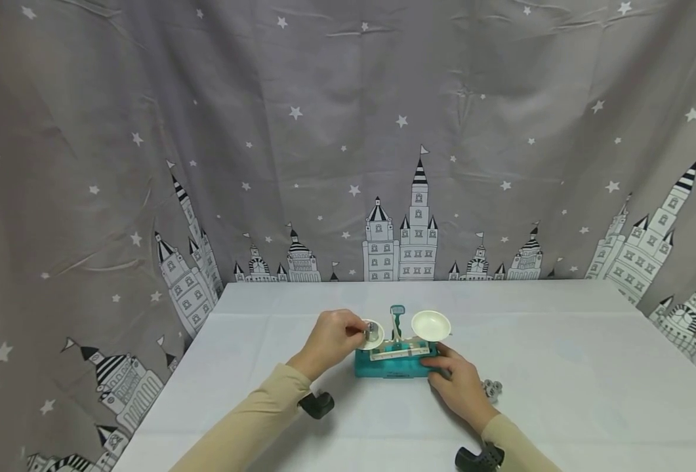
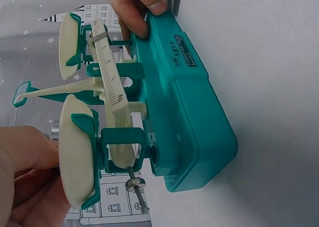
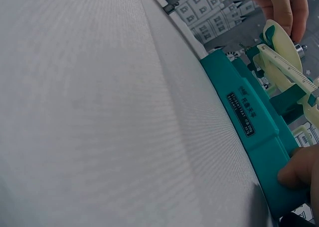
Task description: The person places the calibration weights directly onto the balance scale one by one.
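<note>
A green balance scale (image 1: pixel 395 367) with two cream pans stands on the table. At its left pan (image 2: pixel 75 155), my left hand (image 1: pixel 332 341) has its fingertips pinched together at a small metal weight (image 1: pixel 372 331); the pan hides part of those fingers in the left wrist view. My right hand (image 1: pixel 456 383) grips the right end of the green base, thumb (image 3: pixel 294 172) on the front face. The right pan (image 1: pixel 431 326) holds nothing visible and sits higher than the left one. Between the pans rises the pointer (image 1: pixel 397 321), above the ruled beam (image 2: pixel 109 72).
Several grey metal weights (image 1: pixel 492 390) lie close together on the white table (image 1: pixel 560 367), just right of my right hand. Behind the table hangs a grey curtain (image 1: pixel 324 131) printed with castles and stars.
</note>
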